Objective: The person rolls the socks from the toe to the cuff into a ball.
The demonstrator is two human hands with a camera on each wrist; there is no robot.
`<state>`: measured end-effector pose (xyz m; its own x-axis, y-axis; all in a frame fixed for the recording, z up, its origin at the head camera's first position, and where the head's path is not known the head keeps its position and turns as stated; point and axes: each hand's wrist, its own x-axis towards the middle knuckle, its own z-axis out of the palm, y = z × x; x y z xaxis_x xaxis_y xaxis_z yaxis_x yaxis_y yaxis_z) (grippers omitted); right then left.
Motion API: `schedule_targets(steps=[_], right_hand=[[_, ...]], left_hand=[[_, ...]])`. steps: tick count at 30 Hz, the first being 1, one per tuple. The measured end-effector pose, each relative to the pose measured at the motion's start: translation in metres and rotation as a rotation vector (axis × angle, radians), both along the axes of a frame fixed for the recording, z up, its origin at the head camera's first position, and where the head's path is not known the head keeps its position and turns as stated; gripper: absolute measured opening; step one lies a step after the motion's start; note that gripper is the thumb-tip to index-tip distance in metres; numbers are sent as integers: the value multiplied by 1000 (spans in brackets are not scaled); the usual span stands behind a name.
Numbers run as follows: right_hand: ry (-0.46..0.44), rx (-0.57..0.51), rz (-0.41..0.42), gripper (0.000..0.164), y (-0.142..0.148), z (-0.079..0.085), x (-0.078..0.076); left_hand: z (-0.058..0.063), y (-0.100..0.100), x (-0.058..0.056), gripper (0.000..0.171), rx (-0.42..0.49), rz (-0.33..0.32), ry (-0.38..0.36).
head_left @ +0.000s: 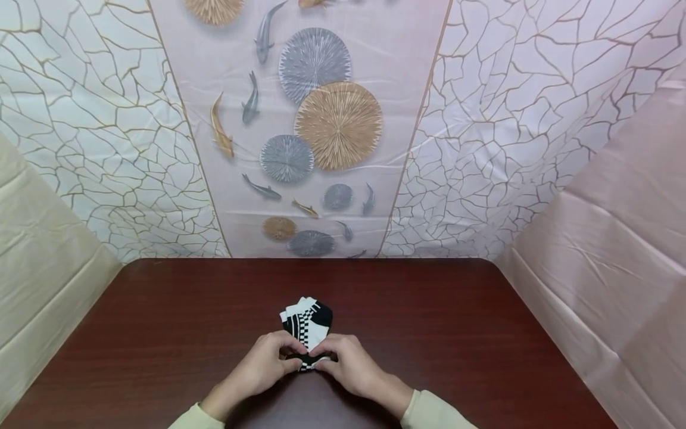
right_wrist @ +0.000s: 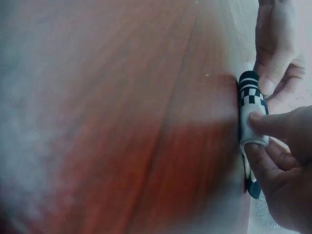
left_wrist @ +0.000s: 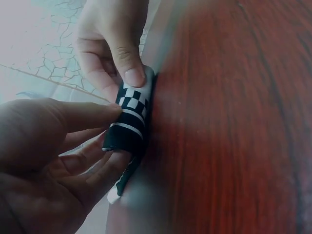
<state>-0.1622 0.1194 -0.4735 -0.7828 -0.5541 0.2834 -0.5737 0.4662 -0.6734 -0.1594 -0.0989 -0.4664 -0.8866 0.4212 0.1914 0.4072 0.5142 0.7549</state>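
I find the black-and-white socks (head_left: 320, 335) lying on the dark red-brown table (head_left: 161, 333), about midway between its left and right edges and well apart from its far edge; they lie layered, with white cuffs (head_left: 301, 305) at the end toward the far edge and a black patch toward the far right corner; a checkered band runs along them between black stripes and plain white.

The end nearest me is turned over into a roll (right_wrist: 249, 119); in both wrist views it shows as a small tube, black with white lines at one end, checkered in the middle, white at the other.

My left hand (head_left: 266, 360) pinches the black end of this roll, thumb and fingers set narrowly about the fabric; my right hand (head_left: 351, 361) pinches the white end in the same way, a fingertip at the roll's opening; the two hands face each other, near but apart, with the checkered part between them.

I wear pale sleeves (head_left: 436, 411); beyond the table's far edge hangs a patterned cloth (head_left: 364, 217) with fish, round discs and a crackle design; plain pale drapes (head_left: 600, 268) stand along the left and right edges.
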Motion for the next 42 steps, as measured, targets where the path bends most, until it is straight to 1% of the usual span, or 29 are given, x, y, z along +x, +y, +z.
schedule_targets(steps=[5, 9, 11, 12, 17, 19, 21, 25, 30, 34, 39, 42], right_hand=[[-89, -13, -41, 18, 0, 2, -4], [-137, -14, -57, 18, -1, 4, -5], [-115, 5, -49, 18, -1, 6, -5], [-90, 18, -41, 19, -1, 6, -4], [85, 114, -19, 29, -1, 8, -1], [121, 144, -25, 33, -2, 8, 1], [137, 163, -27, 35, -2, 7, 2], [142, 138, -25, 29, -3, 4, 2], [137, 80, -10, 21, -2, 2, -1], [122, 72, 13, 18, -1, 4, -4], [92, 80, 28, 18, -1, 8, -7], [50, 87, 26, 18, 0, 10, -8]], left_hand=[[-1, 0, 1, 24, -24, -31, 71], [-3, 0, 1, 22, -49, -34, 120], [-3, 0, 1, 19, -58, -35, 140], [-3, 1, 1, 18, -60, -36, 149], [-1, 0, -2, 16, -78, -37, 175], [-1, 0, -2, 16, -81, -41, 170], [0, -1, -2, 16, -83, -47, 162], [0, -1, -2, 16, -79, -41, 140], [1, 0, 1, 15, -81, -7, 125], [3, 2, 3, 15, -106, 17, 141], [3, 4, 3, 20, -152, 25, 193], [2, 5, 4, 25, -157, 25, 188]])
